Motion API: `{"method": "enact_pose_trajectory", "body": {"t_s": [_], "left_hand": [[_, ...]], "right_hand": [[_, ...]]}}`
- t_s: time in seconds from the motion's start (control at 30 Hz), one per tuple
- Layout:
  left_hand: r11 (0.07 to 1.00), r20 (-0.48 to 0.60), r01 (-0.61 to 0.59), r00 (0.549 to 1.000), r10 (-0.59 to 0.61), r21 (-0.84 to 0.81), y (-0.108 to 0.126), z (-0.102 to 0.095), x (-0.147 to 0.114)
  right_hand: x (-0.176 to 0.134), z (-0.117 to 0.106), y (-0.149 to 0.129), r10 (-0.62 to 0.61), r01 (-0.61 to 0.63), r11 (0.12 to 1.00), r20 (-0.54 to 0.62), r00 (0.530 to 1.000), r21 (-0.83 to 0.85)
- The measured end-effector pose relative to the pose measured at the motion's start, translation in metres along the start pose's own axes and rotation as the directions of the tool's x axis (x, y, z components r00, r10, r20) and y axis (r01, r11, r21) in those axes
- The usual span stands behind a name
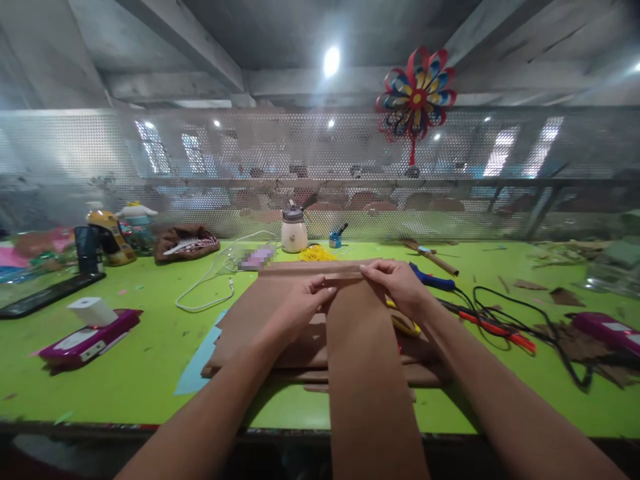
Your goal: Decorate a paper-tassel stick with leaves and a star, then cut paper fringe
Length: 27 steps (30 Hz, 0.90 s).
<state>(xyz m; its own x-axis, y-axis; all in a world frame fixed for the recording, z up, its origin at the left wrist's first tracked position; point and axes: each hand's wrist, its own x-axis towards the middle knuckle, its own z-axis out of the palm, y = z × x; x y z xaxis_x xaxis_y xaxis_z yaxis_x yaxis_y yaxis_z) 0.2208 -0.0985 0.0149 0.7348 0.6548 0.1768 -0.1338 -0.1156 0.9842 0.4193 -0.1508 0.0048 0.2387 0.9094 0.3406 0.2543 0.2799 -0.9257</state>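
A long strip of brown paper (367,373) runs from both hands toward me and hangs past the table's front edge. Its far end looks folded over. My left hand (305,300) pinches the left corner of that end between thumb and fingers. At the right corner, my right hand (397,280) pinches the same edge. Beneath the strip lies a stack of larger brown paper sheets (260,313), and a light blue sheet (195,367) pokes out on its left. Partly hidden by the strip and my right hand are yellow scissor-like handles (406,325) on the stack.
Right of the stack lie a blue-handled tool (435,280), a red-handled tool (500,332), a black cable (545,320) and brown scraps. A purple power strip (90,340) holds a white plug at left. A white bottle (293,233) and small blue jar (335,239) stand behind.
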Motion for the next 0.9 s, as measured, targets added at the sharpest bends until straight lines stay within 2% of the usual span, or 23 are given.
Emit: {"method": "enact_pose_trajectory", "body": {"t_s": [0.1,0.27,0.33,0.4,0.47,0.57,0.63,0.77,0.9], "left_hand": [[1.0,-0.02,-0.013,1.0,0.013,0.0,0.001,-0.002,0.0],[0.989,0.002,0.014,1.0,-0.013,-0.144,0.001,-0.007,-0.001],[0.989,-0.003,0.009,1.0,-0.01,-0.146,0.002,-0.008,-0.001],[0.998,-0.022,-0.035,0.999,0.034,-0.048,0.003,-0.008,-0.001],[0.985,-0.026,-0.109,0.993,0.114,0.133,0.006,-0.006,-0.002],[0.882,0.042,-0.204,0.978,0.206,0.424,0.006,-0.001,-0.004],[0.808,0.106,-0.245,0.969,0.223,0.536,0.003,0.002,-0.004],[0.756,0.187,-0.301,0.954,0.236,0.582,-0.001,0.007,-0.005],[0.754,0.219,-0.301,0.953,0.212,0.584,-0.001,0.008,-0.006]], "right_hand": [[-0.001,0.001,-0.004,-0.02,0.02,0.999,-0.005,1.0,0.043],[-0.002,-0.001,-0.01,-0.124,0.126,0.991,0.031,0.992,-0.039],[-0.002,-0.003,-0.011,-0.148,0.151,0.987,0.052,0.988,-0.058],[-0.002,-0.005,-0.011,-0.162,0.168,0.982,0.072,0.984,-0.083],[-0.002,-0.007,-0.011,-0.165,0.18,0.971,0.107,0.981,-0.156],[-0.004,-0.011,-0.014,-0.14,0.211,0.927,0.235,0.962,-0.31],[-0.006,-0.012,-0.018,-0.092,0.231,0.893,0.347,0.933,-0.385],[-0.011,-0.011,-0.027,-0.017,0.267,0.853,0.487,0.873,-0.448],[-0.014,-0.009,-0.032,-0.014,0.321,0.802,0.523,0.853,-0.503]]}}
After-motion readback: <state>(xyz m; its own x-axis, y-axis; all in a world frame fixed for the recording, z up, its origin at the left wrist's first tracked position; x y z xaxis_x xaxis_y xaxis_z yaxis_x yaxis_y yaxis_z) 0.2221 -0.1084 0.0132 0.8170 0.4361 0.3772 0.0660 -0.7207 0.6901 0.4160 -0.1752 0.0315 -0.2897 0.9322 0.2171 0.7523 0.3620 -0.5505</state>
